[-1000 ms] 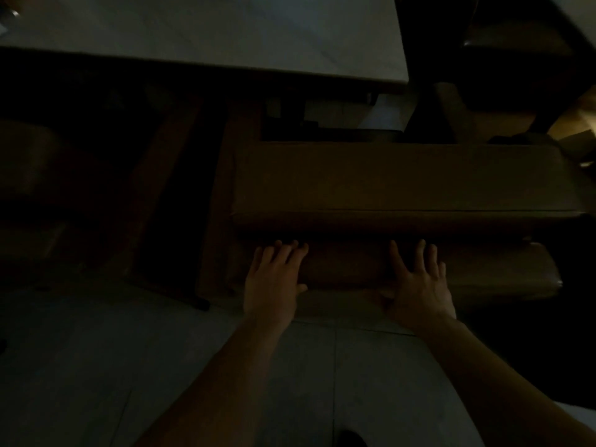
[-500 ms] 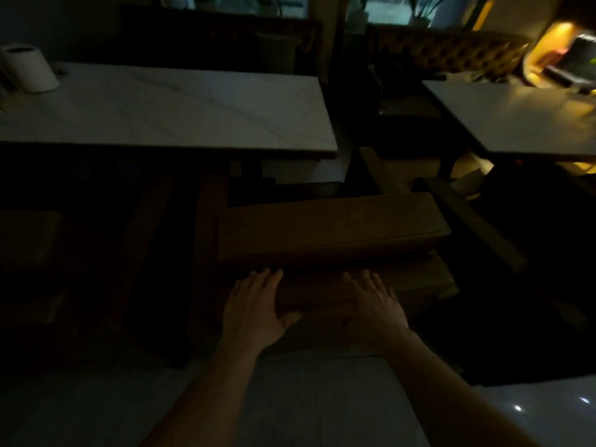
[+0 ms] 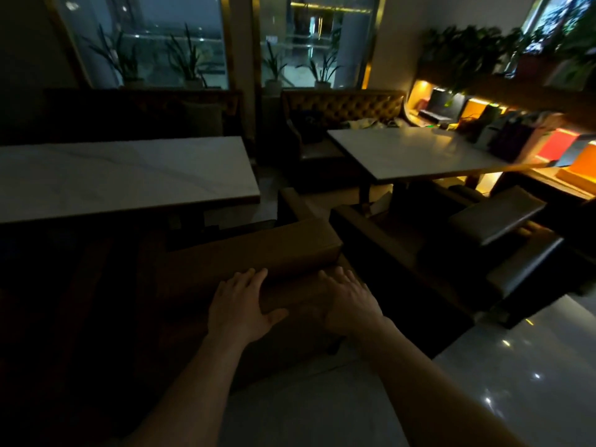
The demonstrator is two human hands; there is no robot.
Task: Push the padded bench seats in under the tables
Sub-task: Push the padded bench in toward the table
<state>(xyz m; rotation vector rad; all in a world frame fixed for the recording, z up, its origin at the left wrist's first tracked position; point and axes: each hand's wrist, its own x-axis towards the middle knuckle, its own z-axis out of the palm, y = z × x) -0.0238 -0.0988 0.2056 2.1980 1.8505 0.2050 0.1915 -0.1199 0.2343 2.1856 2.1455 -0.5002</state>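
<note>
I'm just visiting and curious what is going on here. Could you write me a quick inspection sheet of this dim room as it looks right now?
Surface: pale marble-look table ahead on the left, a second table further right; glossy floor with light glints.
Job's things: brown padded bench in front of the left table, only partly under it; dark padded seat by the right table.
Clutter: coloured boxes on the lit right side; left tabletop, nothing seen.
Hands: left hand and right hand flat, fingers spread, against the bench's near edge.
Cables: nothing seen.
Surroundings: tufted booth, potted plants at dark windows, very low light.
</note>
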